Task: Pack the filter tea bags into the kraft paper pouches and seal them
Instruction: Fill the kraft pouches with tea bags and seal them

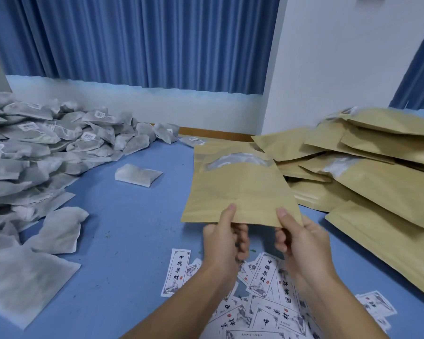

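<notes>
A kraft paper pouch with a clear round window is held above the blue table in the middle of the view. My left hand pinches its near edge, thumb on top and fingers under. My right hand pinches the same edge a little to the right. A big heap of grey filter tea bags fills the left side. One single tea bag lies alone on the table between the heap and the pouch.
A stack of flat kraft pouches covers the right side. Several white printed labels lie scattered at the near edge under my arms. A blue curtain and a white wall stand behind the blue table.
</notes>
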Demonstrator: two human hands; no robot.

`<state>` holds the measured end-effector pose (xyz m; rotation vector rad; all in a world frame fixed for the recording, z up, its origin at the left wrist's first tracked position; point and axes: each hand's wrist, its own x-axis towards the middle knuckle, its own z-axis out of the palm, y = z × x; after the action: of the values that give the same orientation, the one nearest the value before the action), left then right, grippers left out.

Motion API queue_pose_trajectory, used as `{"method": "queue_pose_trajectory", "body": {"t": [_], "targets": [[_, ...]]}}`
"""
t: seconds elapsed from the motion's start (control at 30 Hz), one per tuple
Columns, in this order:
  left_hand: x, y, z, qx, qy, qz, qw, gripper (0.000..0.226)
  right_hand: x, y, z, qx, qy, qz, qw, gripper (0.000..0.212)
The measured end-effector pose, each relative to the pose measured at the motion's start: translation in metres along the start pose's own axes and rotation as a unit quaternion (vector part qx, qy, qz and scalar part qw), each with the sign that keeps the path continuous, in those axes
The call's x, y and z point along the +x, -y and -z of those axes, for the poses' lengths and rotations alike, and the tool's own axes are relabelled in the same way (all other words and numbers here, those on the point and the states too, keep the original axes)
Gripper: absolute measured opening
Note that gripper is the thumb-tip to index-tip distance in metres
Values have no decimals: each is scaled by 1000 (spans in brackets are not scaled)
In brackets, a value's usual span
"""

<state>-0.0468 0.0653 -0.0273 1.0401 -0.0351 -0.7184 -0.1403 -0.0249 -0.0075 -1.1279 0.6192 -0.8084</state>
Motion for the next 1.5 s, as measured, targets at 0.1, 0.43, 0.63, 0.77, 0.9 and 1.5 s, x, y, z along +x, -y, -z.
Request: {"method": "queue_pose_trajectory", "body": {"t": [0.1, 0.43, 0.63, 0.77, 0.9, 1.5], "targets": [[4, -1, 4, -14, 1, -16, 1000, 34, 3, 3, 6, 56, -37, -19, 998, 12], [-5, 4, -5, -5, -4, -10, 1000, 58, -7, -6, -12, 44, -49, -19, 998, 11], [-11, 5, -3, 62, 7, -75, 995, 59, -15, -5, -21, -11, 26, -54, 998, 20], [-5, 2, -8, 19, 27, -98, 995, 25, -11, 3, -16, 21, 31, -94, 995, 17], [0, 5, -14, 83, 56, -131, 986, 42, -6, 6, -6, 73, -6, -63, 995, 22], [120, -53, -169, 471, 157, -233, 836, 68, 199, 124, 36, 205, -95, 37, 973, 22]]}}
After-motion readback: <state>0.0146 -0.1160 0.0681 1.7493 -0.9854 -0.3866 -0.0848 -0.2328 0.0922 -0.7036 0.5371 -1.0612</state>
